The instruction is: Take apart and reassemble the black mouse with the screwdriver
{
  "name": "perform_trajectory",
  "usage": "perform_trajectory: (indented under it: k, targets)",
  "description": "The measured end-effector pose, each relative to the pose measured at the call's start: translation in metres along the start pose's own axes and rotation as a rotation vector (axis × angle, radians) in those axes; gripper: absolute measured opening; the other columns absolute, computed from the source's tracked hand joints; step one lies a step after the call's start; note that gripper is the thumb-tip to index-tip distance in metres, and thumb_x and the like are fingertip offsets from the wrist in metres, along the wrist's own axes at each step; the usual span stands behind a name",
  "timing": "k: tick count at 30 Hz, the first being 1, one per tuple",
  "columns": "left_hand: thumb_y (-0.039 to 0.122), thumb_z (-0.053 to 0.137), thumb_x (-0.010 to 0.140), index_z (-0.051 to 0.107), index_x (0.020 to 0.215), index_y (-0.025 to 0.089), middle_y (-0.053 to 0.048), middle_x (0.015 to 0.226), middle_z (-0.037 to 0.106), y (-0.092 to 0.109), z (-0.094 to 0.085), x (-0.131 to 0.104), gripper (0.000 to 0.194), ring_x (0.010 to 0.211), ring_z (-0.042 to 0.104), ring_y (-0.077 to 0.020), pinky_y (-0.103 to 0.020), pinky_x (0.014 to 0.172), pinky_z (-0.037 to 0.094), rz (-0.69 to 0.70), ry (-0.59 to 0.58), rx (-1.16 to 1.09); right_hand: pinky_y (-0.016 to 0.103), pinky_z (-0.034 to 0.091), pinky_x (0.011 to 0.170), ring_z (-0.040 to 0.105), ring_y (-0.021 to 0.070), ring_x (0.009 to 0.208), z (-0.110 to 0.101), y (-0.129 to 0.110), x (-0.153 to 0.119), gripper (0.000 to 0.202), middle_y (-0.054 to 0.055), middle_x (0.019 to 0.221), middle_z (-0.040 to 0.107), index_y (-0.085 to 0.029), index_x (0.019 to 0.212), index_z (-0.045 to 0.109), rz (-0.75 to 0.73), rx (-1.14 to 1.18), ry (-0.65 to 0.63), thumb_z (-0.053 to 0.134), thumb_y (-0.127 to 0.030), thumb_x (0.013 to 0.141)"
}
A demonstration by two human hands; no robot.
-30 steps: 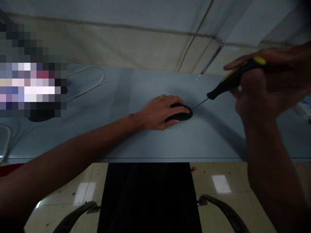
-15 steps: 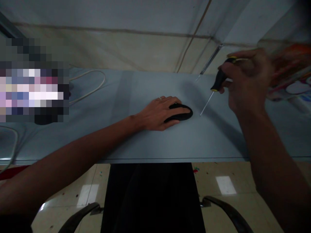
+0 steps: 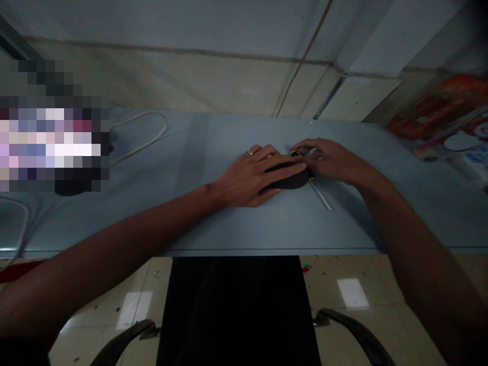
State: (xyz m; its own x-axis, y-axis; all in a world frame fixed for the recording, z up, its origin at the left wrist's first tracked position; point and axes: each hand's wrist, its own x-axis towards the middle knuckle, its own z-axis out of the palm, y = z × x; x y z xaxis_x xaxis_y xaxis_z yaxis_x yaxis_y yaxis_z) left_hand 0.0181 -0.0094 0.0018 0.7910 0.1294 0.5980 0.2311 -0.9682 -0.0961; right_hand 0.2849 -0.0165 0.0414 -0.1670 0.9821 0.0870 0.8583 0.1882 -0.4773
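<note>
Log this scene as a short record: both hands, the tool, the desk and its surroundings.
Left hand: ring on one finger; spread over the black mouse, index finger along its top
Right hand: fingers at the screwdriver's handle, just right of the mouse; firmness of grip unclear
Screwdriver: black-and-yellow handle, partly hidden; shaft pointing toward the near edge and rightward
Desk: grey-blue, against a wall
Desk, left side: looped pale cable
Far right: orange item, blurred
</note>
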Motion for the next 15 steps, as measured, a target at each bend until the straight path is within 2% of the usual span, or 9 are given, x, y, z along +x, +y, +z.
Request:
perform_trajectory:
  k: [3, 4, 7, 10, 12, 15]
  targets:
    - [0.029, 0.048, 0.109, 0.039, 0.158, 0.015, -0.012, 0.152, 0.059, 0.0, 0.002, 0.001, 0.052, 0.136, 0.054, -0.0256, -0.043, 0.111, 0.048, 0.033, 0.093, 0.015, 0.053, 0.053, 0.093, 0.068, 0.0318, 0.094, -0.002, -0.015, -0.006, 0.044, 0.014, 0.113, 0.073, -0.025, 0.116, 0.076, -0.046, 0.043, 0.17, 0.059, -0.058, 0.092]
    - [0.026, 0.046, 0.109, 0.038, 0.157, 0.015, -0.012, 0.152, 0.06, 0.0, 0.003, 0.002, 0.05, 0.139, 0.054, -0.0242, -0.043, 0.114, 0.048, 0.045, 0.128, 0.018, 0.051, 0.053, 0.092, 0.068, 0.0317, 0.095, -0.002, -0.022, -0.009, 0.043, 0.012, 0.109, 0.073, -0.027, 0.113, 0.077, -0.056, 0.126, 0.172, 0.059, -0.061, 0.093]
    - [0.02, 0.04, 0.111, 0.035, 0.158, 0.014, -0.011, 0.152, 0.059, 0.001, 0.005, 0.004, 0.047, 0.145, 0.052, -0.0212, -0.042, 0.119, 0.049, 0.084, 0.213, 0.041, 0.045, 0.055, 0.086, 0.068, 0.0286, 0.092, 0.0, -0.038, -0.017, 0.044, 0.006, 0.092, 0.073, -0.027, 0.097, 0.078, -0.056, 0.451, -0.059, 0.06, -0.068, 0.093]
    - [0.016, 0.04, 0.111, 0.036, 0.157, 0.015, -0.011, 0.151, 0.06, 0.003, 0.002, 0.005, 0.046, 0.146, 0.054, -0.0199, -0.041, 0.118, 0.052, 0.13, 0.222, 0.081, 0.04, 0.058, 0.08, 0.069, 0.0241, 0.088, 0.006, -0.043, -0.021, 0.046, 0.005, 0.09, 0.074, -0.025, 0.086, 0.076, 0.039, 0.744, -0.258, 0.068, -0.07, 0.087]
    - [0.013, 0.043, 0.11, 0.04, 0.155, 0.015, -0.01, 0.149, 0.062, 0.003, -0.002, 0.004, 0.046, 0.145, 0.055, -0.0202, -0.041, 0.117, 0.053, 0.17, 0.21, 0.121, 0.036, 0.058, 0.074, 0.068, 0.0218, 0.085, 0.008, -0.042, -0.022, 0.043, 0.005, 0.093, 0.075, -0.025, 0.09, 0.077, 0.128, 0.868, -0.321, 0.075, -0.068, 0.082]
    - [0.013, 0.05, 0.107, 0.047, 0.15, 0.018, -0.009, 0.145, 0.066, 0.005, -0.007, 0.003, 0.043, 0.14, 0.059, -0.0207, -0.039, 0.114, 0.056, 0.235, 0.214, 0.21, 0.032, 0.054, 0.062, 0.067, 0.0194, 0.078, 0.006, -0.041, -0.024, 0.04, 0.004, 0.094, 0.075, -0.026, 0.097, 0.077, 0.184, 0.904, -0.356, 0.081, -0.062, 0.079]
